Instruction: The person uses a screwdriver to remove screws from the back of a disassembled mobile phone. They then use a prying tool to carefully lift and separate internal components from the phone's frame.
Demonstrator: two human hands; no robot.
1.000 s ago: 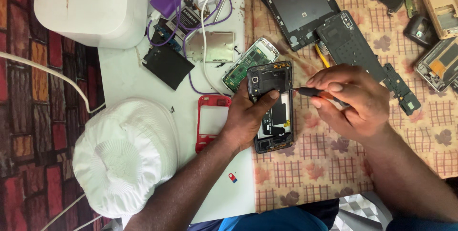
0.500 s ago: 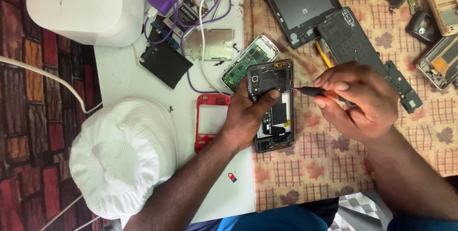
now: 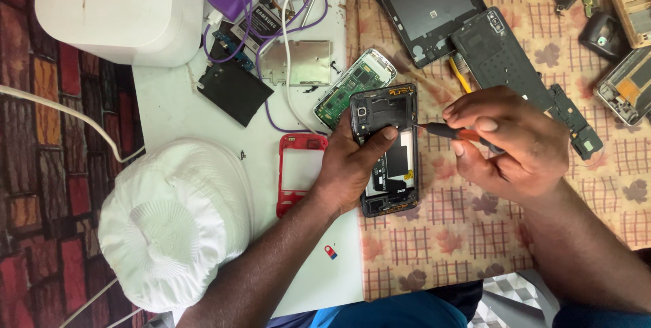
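Two bare hands worked over an opened black phone (image 3: 390, 165) that lay back-up near the middle of the table (image 3: 176, 108), straddling the edge where the white tabletop met a checked, leaf-patterned cloth (image 3: 434, 247). The left hand (image 3: 349, 172) lay over the phone's left side, its fingers curled around the frame and its thumb (image 3: 380, 141) pressed flat on the exposed inner plate near the upper end. The right hand (image 3: 508, 141), at three o'clock from the phone, pinched a slim screwdriver (image 3: 451, 131) with a red and black shaft between thumb and forefinger, the other fingers folded loosely beneath; the tip pointed toward nine o'clock and met the phone's right edge near its top. Just beside the phone at nine o'clock lay a red phone frame (image 3: 298, 172), partly under the left hand. At eleven o'clock a green circuit board in a pale frame (image 3: 352, 84) lay tilted, touching the phone's top corner. At twelve to one o'clock lay a large black tablet back (image 3: 424, 3) and a long black inner frame (image 3: 502, 57). Farther toward eleven o'clock purple cables (image 3: 271, 30) looped around small parts and a metal plate (image 3: 298, 62). A white cap (image 3: 173, 223) sat at eight o'clock, well apart from the phone, and a white box (image 3: 115, 6) stood at ten o'clock.
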